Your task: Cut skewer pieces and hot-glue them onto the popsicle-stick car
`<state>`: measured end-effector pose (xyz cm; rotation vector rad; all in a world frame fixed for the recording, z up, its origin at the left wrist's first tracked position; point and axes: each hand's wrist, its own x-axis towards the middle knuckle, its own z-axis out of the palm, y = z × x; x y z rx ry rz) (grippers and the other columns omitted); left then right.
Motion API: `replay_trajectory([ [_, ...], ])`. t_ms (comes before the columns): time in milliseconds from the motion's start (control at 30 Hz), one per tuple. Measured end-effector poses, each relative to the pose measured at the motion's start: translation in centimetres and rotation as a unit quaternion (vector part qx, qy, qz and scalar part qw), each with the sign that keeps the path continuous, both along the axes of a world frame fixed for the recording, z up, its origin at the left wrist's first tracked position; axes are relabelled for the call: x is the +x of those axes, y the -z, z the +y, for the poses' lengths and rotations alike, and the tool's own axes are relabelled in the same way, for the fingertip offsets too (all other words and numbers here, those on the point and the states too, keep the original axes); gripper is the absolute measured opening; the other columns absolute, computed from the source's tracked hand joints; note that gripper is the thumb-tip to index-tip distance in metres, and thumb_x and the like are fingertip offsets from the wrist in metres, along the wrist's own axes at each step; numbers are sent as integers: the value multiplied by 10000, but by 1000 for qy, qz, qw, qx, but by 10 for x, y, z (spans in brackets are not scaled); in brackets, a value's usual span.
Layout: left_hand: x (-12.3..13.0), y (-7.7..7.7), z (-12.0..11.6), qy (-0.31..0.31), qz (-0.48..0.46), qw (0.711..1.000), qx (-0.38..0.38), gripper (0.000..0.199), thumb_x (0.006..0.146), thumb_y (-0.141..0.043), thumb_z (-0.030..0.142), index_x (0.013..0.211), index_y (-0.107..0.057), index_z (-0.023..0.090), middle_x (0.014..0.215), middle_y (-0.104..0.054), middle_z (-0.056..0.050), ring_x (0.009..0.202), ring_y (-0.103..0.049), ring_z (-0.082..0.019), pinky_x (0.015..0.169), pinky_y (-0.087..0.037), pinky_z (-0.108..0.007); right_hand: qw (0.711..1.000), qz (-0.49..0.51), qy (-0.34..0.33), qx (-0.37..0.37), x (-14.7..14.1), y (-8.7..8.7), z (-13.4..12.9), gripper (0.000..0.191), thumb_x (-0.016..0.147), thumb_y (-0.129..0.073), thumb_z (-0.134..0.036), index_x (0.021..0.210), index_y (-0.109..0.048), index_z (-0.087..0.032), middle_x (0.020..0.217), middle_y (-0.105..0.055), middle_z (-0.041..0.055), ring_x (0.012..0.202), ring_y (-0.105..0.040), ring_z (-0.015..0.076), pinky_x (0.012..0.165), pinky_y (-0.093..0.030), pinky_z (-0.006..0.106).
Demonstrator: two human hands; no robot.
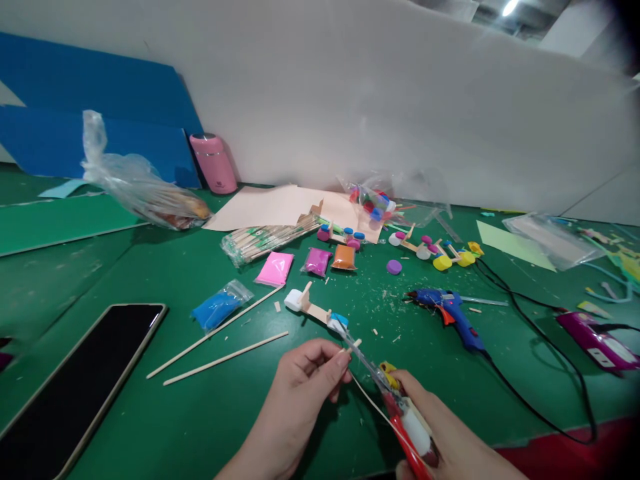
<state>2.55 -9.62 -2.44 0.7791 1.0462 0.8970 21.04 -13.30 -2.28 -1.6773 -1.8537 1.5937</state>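
My left hand [313,380] is closed, pinching a short pale wooden stick [355,346] between thumb and fingertips. My right hand [440,420] grips a pair of shears [407,433] with red handles and a yellow part. Their long blade reaches up beside the stick; whether it touches the stick I cannot tell. A thin pale curved strip [373,402] runs between the left fingers and the shears. Just beyond my left hand lies a small wooden assembly [316,311] with a white cap at one end and a blue-and-white part at the other.
A blue glue gun [445,307] with a black cord lies right, near a purple device [597,340]. Two thin wooden sticks [225,358], colored clay packets [275,268] and a phone [85,387] lie left. Behind are bundled sticks [270,240], capped wooden assemblies [410,245] and a pink flask [214,163].
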Motion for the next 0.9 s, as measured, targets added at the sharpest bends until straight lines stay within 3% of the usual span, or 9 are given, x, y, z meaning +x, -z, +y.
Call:
replay_trajectory([
  [267,1,-2,0,3,20,1000,-1,181,738,-582,301,657,-576,139,562,-527,30,490,-388,-57,466,-282,-177,1000,-5,18,9,3,0,-5,517,591,-628,-281,1074,-456,-215,766,-536,1,630,-476,143,528,-397,208],
  [433,0,-3,-1,2,22,1000,4,195,736,-582,313,640,-566,144,549,-508,38,495,-374,-57,466,-275,-172,998,14,36,53,1,22,-8,522,553,-644,-290,1040,-482,-193,799,-573,9,672,-504,166,599,-420,240],
  [567,1,-6,-3,6,37,999,9,200,730,-588,315,631,-567,142,546,-506,38,492,-372,-56,458,-274,-171,997,12,56,41,-2,34,-8,520,580,-640,-358,1045,-507,-165,752,-592,18,667,-523,180,594,-426,258],
  [767,1,-11,-3,-10,85,994,66,176,717,-585,283,614,-575,140,542,-492,37,497,-383,-67,459,-299,-172,999,36,32,-9,6,2,-3,644,575,-658,-408,1154,-474,-191,849,-594,47,725,-534,193,609,-442,240],
  [900,-1,-12,-2,-22,185,970,158,164,733,-547,251,613,-577,143,532,-469,29,497,-398,-86,465,-323,-186,990,93,59,-94,3,-13,-4,622,635,-595,-517,1162,-446,-222,669,-511,-10,576,-490,122,513,-406,196],
])
